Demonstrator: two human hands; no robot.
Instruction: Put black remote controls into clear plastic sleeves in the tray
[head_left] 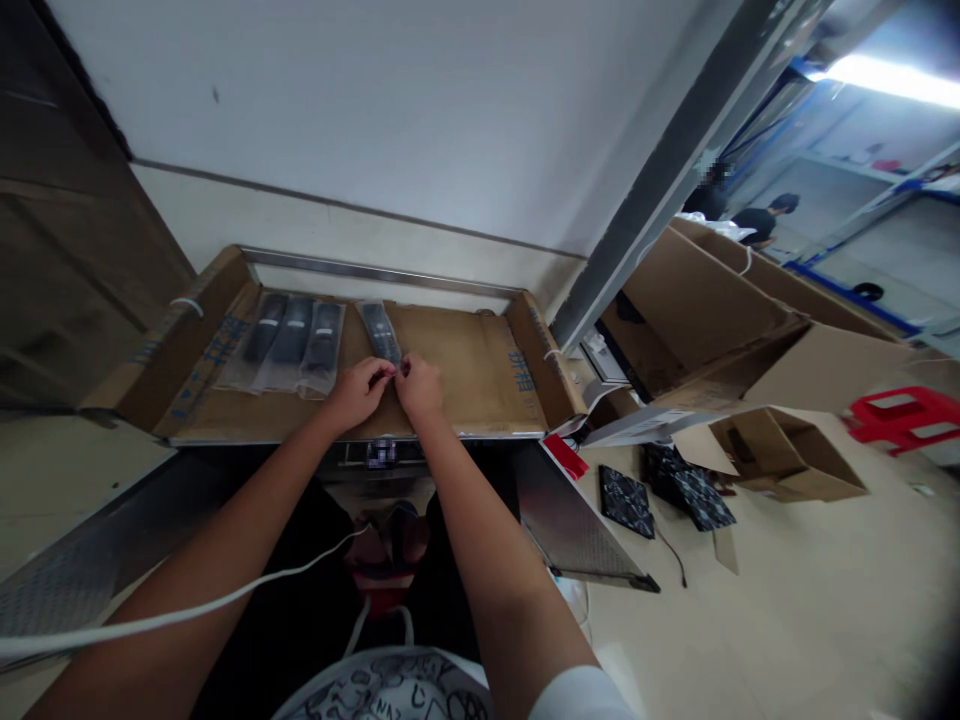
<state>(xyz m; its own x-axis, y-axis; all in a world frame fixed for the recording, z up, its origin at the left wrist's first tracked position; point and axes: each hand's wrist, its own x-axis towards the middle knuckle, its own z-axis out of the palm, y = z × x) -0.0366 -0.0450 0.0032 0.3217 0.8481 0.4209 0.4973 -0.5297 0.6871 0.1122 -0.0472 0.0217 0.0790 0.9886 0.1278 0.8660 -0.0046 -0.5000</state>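
A dark, elongated item in a clear plastic bag (380, 332) lies on the cardboard-lined bench (472, 370), its near end at my fingertips. My left hand (361, 390) pinches the near edge of that bag from the left. Right beside it, my right hand (420, 388) has its fingers closed on the same edge. The fingertips of both hands almost meet. To the left, three similar dark items in clear bags (291, 340) lie side by side, partly overlapping. They look like remote controls or handsets, but I cannot tell for sure.
Raised cardboard sides (551, 360) border the bench, with a wall behind. A grey post (660, 170) rises at the right, near a large open carton (712, 310). On the floor are a smaller box (787, 455), dark patterned pieces (626, 500) and a red plastic object (904, 415). A white cable (225, 600) crosses my left arm.
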